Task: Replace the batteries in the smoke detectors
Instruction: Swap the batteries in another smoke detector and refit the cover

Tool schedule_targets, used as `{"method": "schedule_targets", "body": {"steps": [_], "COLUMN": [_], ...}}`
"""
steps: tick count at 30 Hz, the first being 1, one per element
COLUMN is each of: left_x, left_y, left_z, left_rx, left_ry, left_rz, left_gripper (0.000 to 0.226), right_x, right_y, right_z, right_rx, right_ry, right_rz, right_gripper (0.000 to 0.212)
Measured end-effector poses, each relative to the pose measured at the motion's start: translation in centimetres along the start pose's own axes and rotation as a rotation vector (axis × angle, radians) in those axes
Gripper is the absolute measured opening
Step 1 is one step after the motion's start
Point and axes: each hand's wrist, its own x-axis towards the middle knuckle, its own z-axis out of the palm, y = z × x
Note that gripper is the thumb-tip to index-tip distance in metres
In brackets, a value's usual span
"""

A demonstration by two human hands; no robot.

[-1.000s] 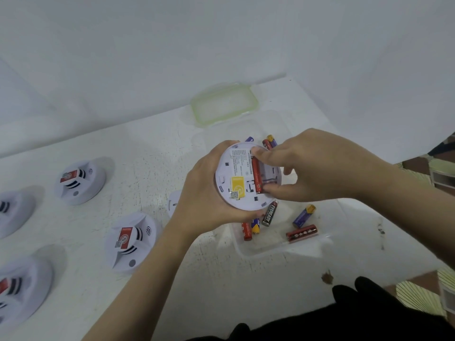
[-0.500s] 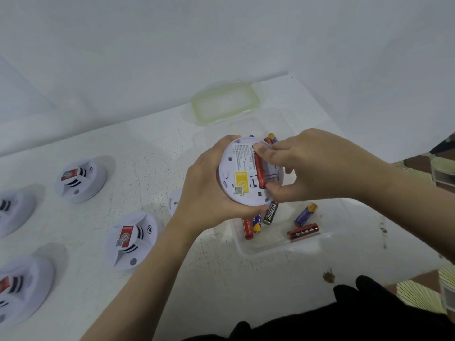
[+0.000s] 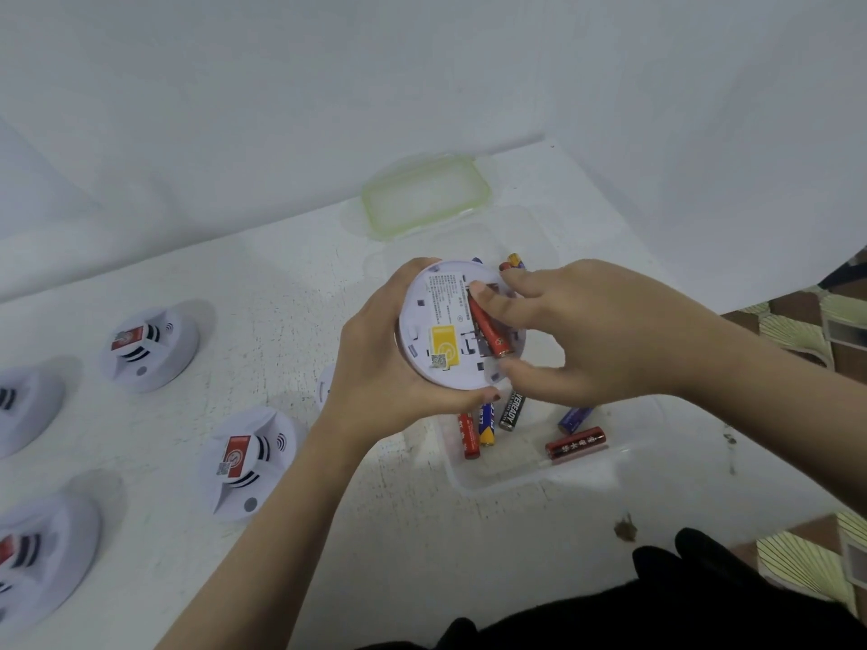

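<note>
Head view: at the centre of the frame the left hand (image 3: pixel 375 368) cups a white smoke detector (image 3: pixel 450 330) with its back side up, above the far end of a clear plastic tub (image 3: pixel 586 466). The right hand (image 3: pixel 591 330) comes in from the right, its fingertips (image 3: pixel 478 289) pinching a red battery (image 3: pixel 488 328) that lies tilted in the detector's open battery bay. Whether the battery is going in or coming out cannot be told; it looks only partly seated. Next, it likely needs pressing flat against the contacts or lifting clear, with the left hand steadying the shell. Loose batteries (image 3: pixel 574 443) lie in the tub at lower centre. Other detectors (image 3: pixel 244 462) wait on the white table (image 3: pixel 422 579) at left, and a green-rimmed lid (image 3: pixel 424 194) sits at upper centre.
</note>
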Motion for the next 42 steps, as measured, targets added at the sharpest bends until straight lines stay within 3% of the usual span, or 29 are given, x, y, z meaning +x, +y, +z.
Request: {"method": "schedule_targets", "body": {"steps": [2,6,11,14,21,24,27,29,32,37,42], "left_x": [-0.1,-0.3,-0.3,-0.2,0.4,0.8,1.4,2.0,2.8,3.5,3.2], "left_y": [-0.3,-0.7,-1.4,-2.0,-3.6,-4.1,-4.4,-4.4,-4.7,-5.2,-5.8], "left_z": [0.0,-0.3,-0.7,-1.1,-2.3,-2.1,-1.9,-1.9,-2.1,-2.7,-3.3], "left_rx": [0.003,-0.030,-0.050,-0.017,0.055,0.032,0.013,0.021,0.031,0.031,0.031], "left_ry": [0.001,0.002,-0.043,0.023,0.143,0.166,0.174,0.188,0.207,0.246,0.274], "left_rz": [0.000,-0.003,0.003,-0.008,-0.053,-0.071,-0.078,-0.081,-0.077,-0.098,-0.122], "left_gripper": [0.078,0.079,0.087,0.091,0.097,0.101,0.104,0.106,0.109,0.108,0.111], "right_x": [-0.2,-0.4,-1.4,-2.5,-3.9,-2.3,0.4,2.5,5.6,9.2,10.2], "right_y": [-0.3,-0.2,-0.5,-0.5,-0.4,0.0,1.8,3.4,5.1,6.1,6.5], "right_z": [0.1,0.4,1.7,1.8,1.0,0.9,1.3,1.5,2.0,3.1,4.4], "right_rx": [-0.039,0.110,0.285,0.335,0.358,0.452,0.348,0.272,0.183,0.034,-0.101], "right_ry": [-0.023,-0.059,0.204,0.330,-0.088,-0.050,0.090,0.096,-0.029,-0.246,-0.263], "right_rz": [0.013,0.125,0.176,0.208,0.192,0.215,0.245,0.340,0.429,0.339,0.257], "right_gripper": [0.067,0.060,0.041,0.029,0.031,0.025,0.021,0.020,0.029,0.032,0.022]}}
